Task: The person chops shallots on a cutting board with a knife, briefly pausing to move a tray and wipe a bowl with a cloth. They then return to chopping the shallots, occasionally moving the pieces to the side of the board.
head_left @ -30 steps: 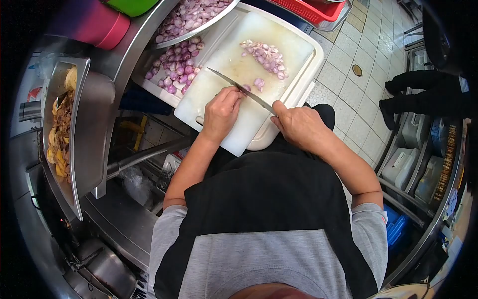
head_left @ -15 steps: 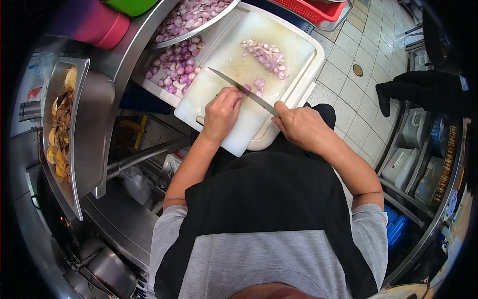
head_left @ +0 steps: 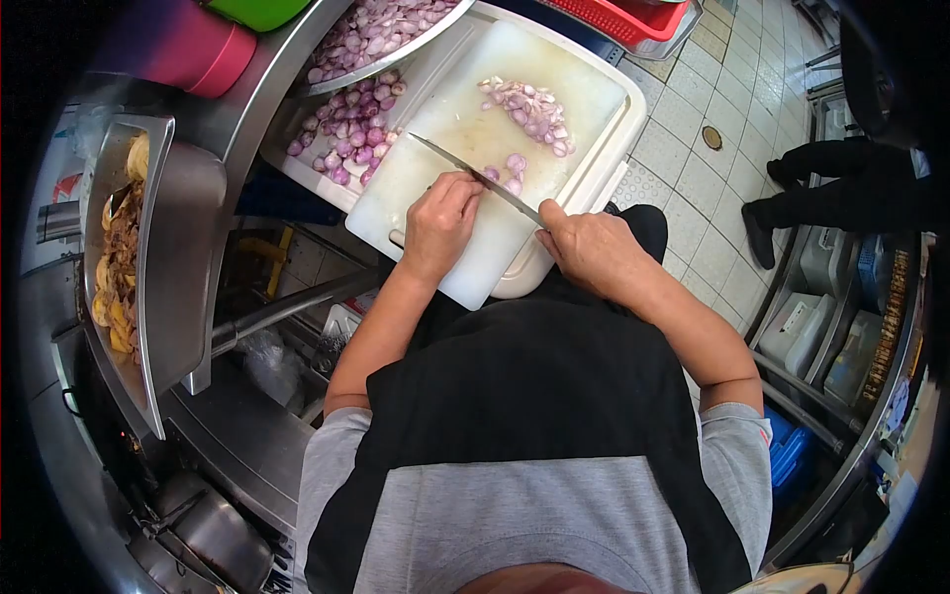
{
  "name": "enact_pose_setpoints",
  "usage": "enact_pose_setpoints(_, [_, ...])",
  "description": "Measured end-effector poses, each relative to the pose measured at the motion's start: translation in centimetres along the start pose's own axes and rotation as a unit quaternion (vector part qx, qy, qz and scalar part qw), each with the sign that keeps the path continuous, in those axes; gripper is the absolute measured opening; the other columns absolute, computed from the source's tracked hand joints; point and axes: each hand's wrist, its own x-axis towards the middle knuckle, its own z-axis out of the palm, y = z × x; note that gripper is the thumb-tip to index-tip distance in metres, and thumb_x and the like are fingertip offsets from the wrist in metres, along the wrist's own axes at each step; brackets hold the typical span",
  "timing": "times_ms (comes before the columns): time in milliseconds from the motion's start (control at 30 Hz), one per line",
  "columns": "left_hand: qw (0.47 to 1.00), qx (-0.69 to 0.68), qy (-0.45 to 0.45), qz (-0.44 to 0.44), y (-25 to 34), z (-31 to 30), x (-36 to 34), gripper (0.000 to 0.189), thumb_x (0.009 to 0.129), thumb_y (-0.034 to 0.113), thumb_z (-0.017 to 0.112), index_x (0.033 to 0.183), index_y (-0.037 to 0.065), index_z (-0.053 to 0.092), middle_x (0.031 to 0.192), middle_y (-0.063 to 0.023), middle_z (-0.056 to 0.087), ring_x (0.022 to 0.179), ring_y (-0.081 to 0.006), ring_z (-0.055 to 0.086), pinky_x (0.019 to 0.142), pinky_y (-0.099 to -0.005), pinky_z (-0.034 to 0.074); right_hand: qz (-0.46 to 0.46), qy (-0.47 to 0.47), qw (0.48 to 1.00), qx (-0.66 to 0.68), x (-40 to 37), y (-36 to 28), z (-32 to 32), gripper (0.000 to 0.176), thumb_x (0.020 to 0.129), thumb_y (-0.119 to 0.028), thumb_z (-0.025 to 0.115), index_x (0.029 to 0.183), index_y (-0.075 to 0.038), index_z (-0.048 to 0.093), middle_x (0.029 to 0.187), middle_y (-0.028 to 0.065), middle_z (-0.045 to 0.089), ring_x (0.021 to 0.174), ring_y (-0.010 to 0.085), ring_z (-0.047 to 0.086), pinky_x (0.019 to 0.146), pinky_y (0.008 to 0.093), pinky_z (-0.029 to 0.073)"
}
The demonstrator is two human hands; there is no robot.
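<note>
My right hand [head_left: 594,247] is closed round the handle of a long kitchen knife [head_left: 511,200], its blade slanting up to the left across a white cutting board [head_left: 421,198]. Close against the blade, my left hand [head_left: 442,220] has its fingertips pinched together on a shallot, mostly hidden by the fingers. Just beyond the blade lie a few cut shallot pieces [head_left: 515,170]. Farther up the board is a larger heap of shallot slices [head_left: 539,121]. Peeled whole shallots [head_left: 351,134] fill the left side of the white tub [head_left: 633,111] beneath the board.
A bowl rim [head_left: 435,32] holding more shallots overhangs the tub's far left. At left are a steel pan of cooked food [head_left: 119,267] and a pink bucket [head_left: 223,64]. A red basket [head_left: 633,22] stands beyond. A person's dark-clothed legs [head_left: 841,203] are at right.
The knife has shifted very slightly left with my right hand. My left hand stays in nearly the same spot. At right, the other person's legs have moved, and both feet now show.
</note>
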Motion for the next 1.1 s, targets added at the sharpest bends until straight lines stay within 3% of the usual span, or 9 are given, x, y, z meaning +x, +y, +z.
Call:
enact_pose_setpoints(200, [1.0,0.003,0.007,-0.002,0.3,0.1,0.0,0.013,0.076,-0.002,0.071,0.086,0.004,0.065,0.091,-0.0088,0.066,0.079,-0.026,0.067,0.068,-0.0347,0.056,0.0,0.017,1.0,0.01,2.0,0.7,2.1,0.025,0.095,-0.023,0.054,0.097,-0.001,0.043,0.062,0.0204,0.062,0.062,0.0415,0.064,0.056,0.0514,0.05])
enact_pose_setpoints(367, [0.999,-0.026,-0.021,0.0,-0.6,-1.3,0.1,0.02,0.076,-0.004,0.069,0.094,0.003,0.069,0.099,-0.0114,0.069,0.091,-0.0288,0.068,0.078,-0.0359,0.056,0.028,-0.025,0.996,0.079,3.5,1.9,-0.4,0.029,0.095,-0.028,0.053,0.098,0.001,0.048,0.075,0.0266,0.064,0.076,0.0454,0.064,0.071,0.0535,0.05])
enact_pose_setpoints(500, [0.997,0.069,0.009,-0.044,-5.3,-4.6,0.9,0.022,0.08,-0.002,0.066,0.101,0.005,0.07,0.105,-0.0109,0.069,0.098,-0.0297,0.066,0.086,-0.0359,0.053,0.051,-0.028,0.995,0.078,1.6,1.6,-3.0,0.025,0.095,-0.025,0.055,0.099,-0.002,0.049,0.071,0.0274,0.061,0.075,0.0458,0.063,0.071,0.0546,0.048])
enact_pose_setpoints(600, [0.993,0.102,-0.036,-0.051,-7.9,-6.9,2.6,0.026,0.08,-0.001,0.067,0.105,0.007,0.07,0.111,-0.0083,0.067,0.106,-0.03,0.062,0.091,-0.038,0.05,-0.006,-0.046,0.995,0.088,-0.1,2.9,-1.7,0.024,0.095,-0.025,0.057,0.096,-0.002,0.048,0.067,0.0257,0.057,0.073,0.0464,0.06,0.065,0.0526,0.045])
enact_pose_setpoints(667, [0.976,0.178,-0.12,0.045,-9.7,-7.4,3.7,0.027,0.082,0.004,0.066,0.109,0.009,0.068,0.119,-0.0075,0.064,0.114,-0.0311,0.057,0.096,-0.041,0.046,-0.023,-0.106,0.99,0.087,-0.2,3.2,-1.6,0.025,0.093,-0.026,0.058,0.1,-0.002,0.051,0.071,0.0256,0.061,0.076,0.0464,0.061,0.069,0.0527,0.048])
enact_pose_setpoints(867, [0.976,0.159,-0.135,0.07,-12.5,-8.1,4.4,0.022,0.088,0.015,0.062,0.109,0.009,0.065,0.125,-0.0108,0.059,0.118,-0.0326,0.053,0.1,-0.0416,0.043,0.032,-0.083,0.985,0.149,0.9,6.2,-1.5,0.027,0.093,-0.027,0.06,0.098,-0.002,0.053,0.079,0.0266,0.062,0.083,0.0457,0.061,0.071,0.05,0.047])
enact_pose_setpoints(900, [0.976,0.161,-0.129,0.066,-13.1,-8.4,4.6,0.022,0.088,0.015,0.062,0.109,0.009,0.065,0.125,-0.0108,0.059,0.118,-0.0326,0.053,0.1,-0.0416,0.043,0.041,-0.06,0.987,0.143,1.1,6.7,-1.7,0.027,0.093,-0.027,0.06,0.099,-0.002,0.053,0.08,0.0264,0.062,0.083,0.0456,0.062,0.072,0.0494,0.048])
enact_pose_setpoints(1000, [0.99,0.044,-0.123,-0.061,-14.7,-8.9,4.6,0.021,0.086,0.015,0.062,0.104,0.007,0.067,0.124,-0.0117,0.06,0.117,-0.0328,0.054,0.103,-0.0406,0.041,0.066,-0.047,0.987,0.14,1.6,7.7,-2.6,0.028,0.093,-0.027,0.061,0.1,-0.001,0.053,0.084,0.0264,0.064,0.085,0.0459,0.061,0.073,0.0483,0.048])
enact_pose_setpoints(1100, [0.987,0.095,-0.126,-0.027,-16.4,-9.4,5.1,0.023,0.086,0.016,0.062,0.107,0.007,0.067,0.123,-0.0112,0.06,0.12,-0.0326,0.052,0.104,-0.0412,0.04,0.095,-0.024,0.986,0.138,2.0,8.8,-2.8,0.029,0.093,-0.027,0.061,0.101,0.0,0.053,0.086,0.0277,0.064,0.085,0.0471,0.061,0.072,0.048,0.047])
